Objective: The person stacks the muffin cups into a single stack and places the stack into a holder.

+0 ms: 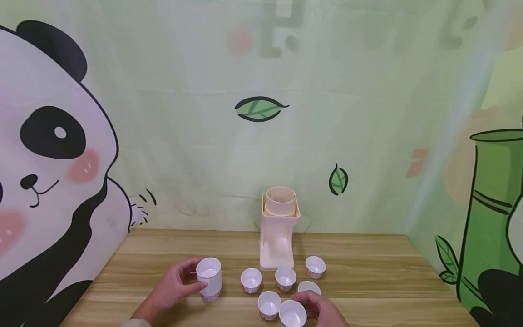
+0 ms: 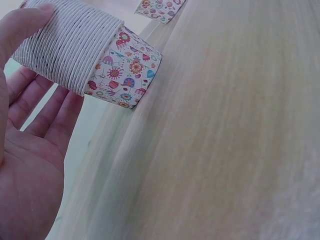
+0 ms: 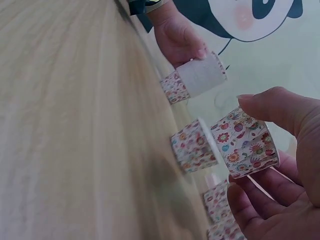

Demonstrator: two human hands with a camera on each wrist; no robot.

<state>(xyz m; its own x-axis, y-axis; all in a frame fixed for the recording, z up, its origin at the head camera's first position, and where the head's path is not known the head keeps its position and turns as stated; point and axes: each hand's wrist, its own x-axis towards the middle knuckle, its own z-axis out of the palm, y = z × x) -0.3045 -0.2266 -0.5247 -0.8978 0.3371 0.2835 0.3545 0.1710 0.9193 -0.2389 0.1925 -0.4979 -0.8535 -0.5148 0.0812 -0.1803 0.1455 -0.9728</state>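
Observation:
My left hand (image 1: 177,284) grips a stack of white paper cups (image 1: 209,278) at the left, thumb in front and fingers behind. In the left wrist view, the lowest cup of the stack (image 2: 125,70) shows a colourful flower print below many nested rims. My right hand (image 1: 320,309) holds a single printed paper cup (image 3: 245,142) between thumb and fingers. This cup is above the tabletop, close to the rim of a standing cup (image 3: 192,147). Several more cups, such as this one (image 1: 251,280), stand open end up between my hands.
A pale pink stand (image 1: 278,245) with a round open tube (image 1: 280,202) on top stands behind the cups. One cup (image 1: 315,266) stands right of it. Beyond the wooden table (image 1: 171,245) hangs a backdrop (image 1: 184,136) with a panda and bamboo.

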